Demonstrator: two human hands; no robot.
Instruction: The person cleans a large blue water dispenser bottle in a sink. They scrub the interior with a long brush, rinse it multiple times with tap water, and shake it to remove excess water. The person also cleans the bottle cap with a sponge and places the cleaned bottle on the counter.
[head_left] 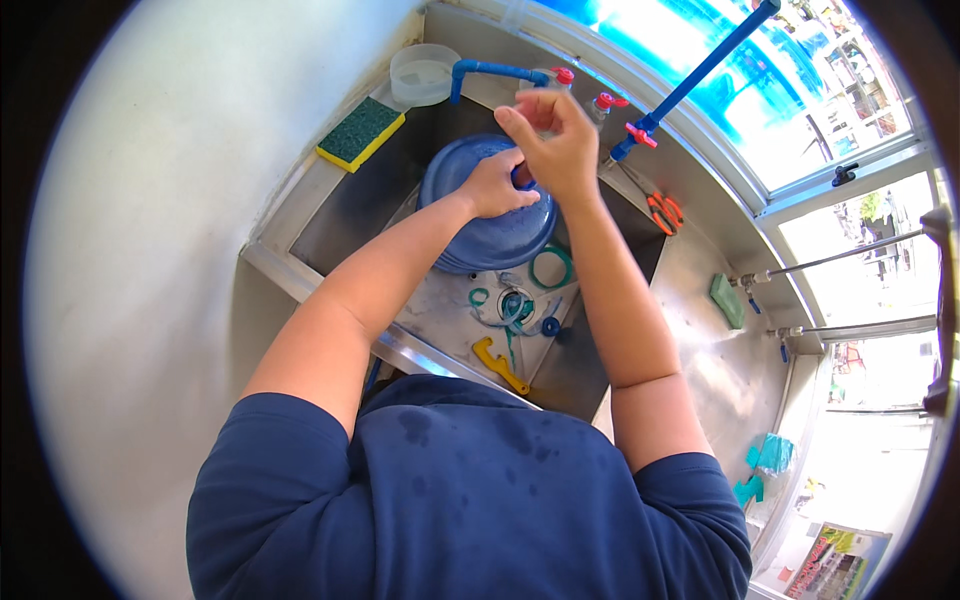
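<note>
A big round blue water jug (455, 165) stands in the steel sink. My left hand (492, 188) is closed around the jug's neck at its top. Raised just above and to the right of the neck is my right hand (560, 145), its fingers loosely curled, the thumb apart from them, and nothing visible in it. Its fingertips are slightly blurred. Part of the jug's mouth is hidden by my hands. Near the drain on the sink floor lie a yellow plastic tool (498, 366), a green ring (551, 268) and several loose blue and green strips.
A blue pipe spout (500, 69) and red-handled taps (606, 103) line the back. At back left are a clear round tub (425, 75) and a green-yellow sponge (361, 134). Orange-handled scissors (664, 213) and a green block (727, 301) lie on the steel counter (710, 370) to the right.
</note>
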